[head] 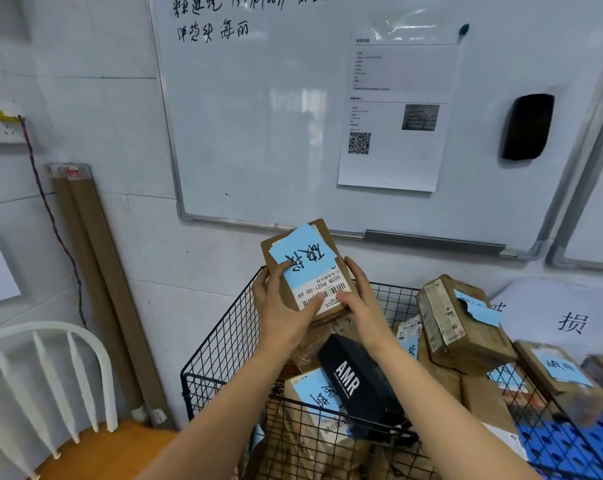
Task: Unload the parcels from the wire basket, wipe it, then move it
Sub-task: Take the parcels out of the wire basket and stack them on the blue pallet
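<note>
Nearest to me, the wire basket [220, 341] is standing low between the two forearms, and it is holding many parcels piled loosely. A black box [355, 379] is lying slanted on top of them, just under the right forearm. I am judging that a careless pull of that arm could be knocking it over the front rim. Beside it, a parcel with a blue note [314, 400] is leaning against the wire. A little further, above the back part of the basket, both hands are holding one small cardboard box [327, 244] in the air. The left hand [282, 299] is curling its fingers round the left edge with the thumb on the printed label, and the right hand [359, 303] is gripping the right side in the same way. The blue paper [302, 256] on this box is looking loose at one corner, so I am worrying it may be coming off while the box is travelling. To the right, a bigger tilted parcel [462, 327] is resting on other parcels, and I cannot tell whether it is inside the wire or not. If the pile is being disturbed, it may be sliding down. Furthest away, the whiteboard [258, 116] is hanging close behind, so lifting the box higher is risking a bump against its lower frame.
</note>
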